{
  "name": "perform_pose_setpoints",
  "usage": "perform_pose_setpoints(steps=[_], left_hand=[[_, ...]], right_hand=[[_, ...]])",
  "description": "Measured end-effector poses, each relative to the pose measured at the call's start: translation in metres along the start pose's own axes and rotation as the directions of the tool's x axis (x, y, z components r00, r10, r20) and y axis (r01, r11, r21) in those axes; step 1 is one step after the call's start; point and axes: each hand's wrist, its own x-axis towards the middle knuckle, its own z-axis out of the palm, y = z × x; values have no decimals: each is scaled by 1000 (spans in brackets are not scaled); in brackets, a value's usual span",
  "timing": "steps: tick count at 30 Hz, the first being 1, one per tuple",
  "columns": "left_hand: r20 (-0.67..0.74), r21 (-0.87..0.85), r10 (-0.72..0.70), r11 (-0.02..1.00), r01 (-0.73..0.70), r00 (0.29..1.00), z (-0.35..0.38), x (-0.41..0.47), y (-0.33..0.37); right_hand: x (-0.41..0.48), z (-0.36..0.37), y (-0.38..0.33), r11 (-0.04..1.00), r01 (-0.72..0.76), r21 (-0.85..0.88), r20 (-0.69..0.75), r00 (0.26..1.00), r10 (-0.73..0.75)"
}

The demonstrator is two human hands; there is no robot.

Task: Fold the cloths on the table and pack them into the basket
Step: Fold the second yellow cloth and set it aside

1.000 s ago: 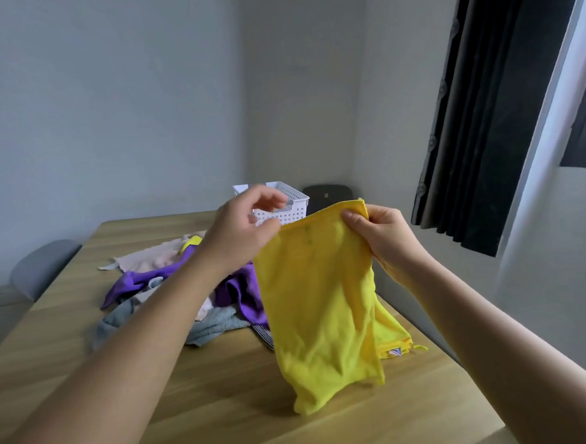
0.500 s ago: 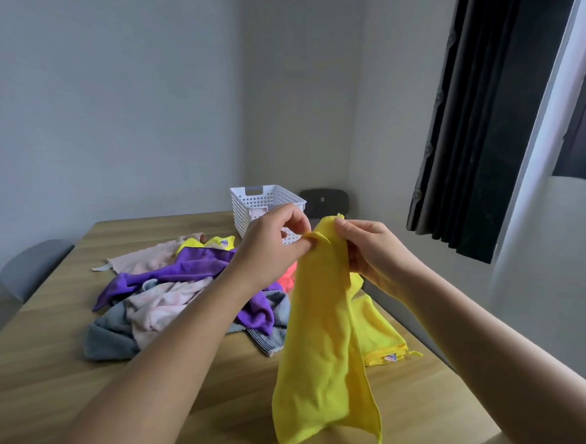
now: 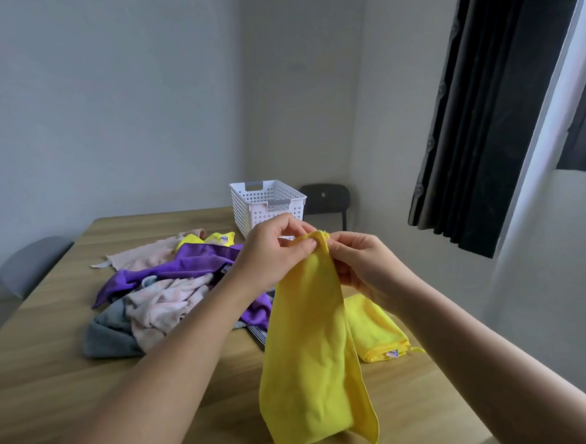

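The yellow microfibre cloth (image 3: 312,340) is up in the air in front of the person, doubled lengthwise into a long strip, with the bottom corner dangling low over the wooden table (image 3: 72,389). Both hands have it by the top. The left hand (image 3: 272,250) pinches the upper corners between thumb and fingertips, and the right hand (image 3: 362,262) pinches the same edge right beside it, fingers curled in.

Looks to me like the first fold is getting lined up. Next I'd guess the strip gets halved top to bottom, which needs the corners matched or it goes wonky.

A second yellow cloth (image 3: 377,330) lies on the table just behind. A messy heap of purple, pink and grey cloths (image 3: 166,298) sits unfolded to the left. The white perforated plastic basket (image 3: 266,203) is at the far end, and I can't see inside it.
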Motion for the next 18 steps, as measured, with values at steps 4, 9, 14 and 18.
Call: perform_pose_setpoints(steps=[4, 9, 14, 18], left_hand=[[18, 50, -67, 997, 66, 998, 2, -2, -3], [22, 91, -82, 993, 80, 996, 6, -1, -3], [-36, 136, -99, 985, 103, 994, 7, 0, -1], [-37, 167, -112, 979, 116, 993, 7, 0, 3]], right_hand=[[-2, -3, 0, 1000, -17, 11, -23, 1000, 18], [-2, -2, 3, 990, 48, -130, -112, 992, -63], [-4, -5, 3, 998, 29, -58, -68, 997, -33], [-7, -5, 3, 990, 69, -126, -58, 995, -76]])
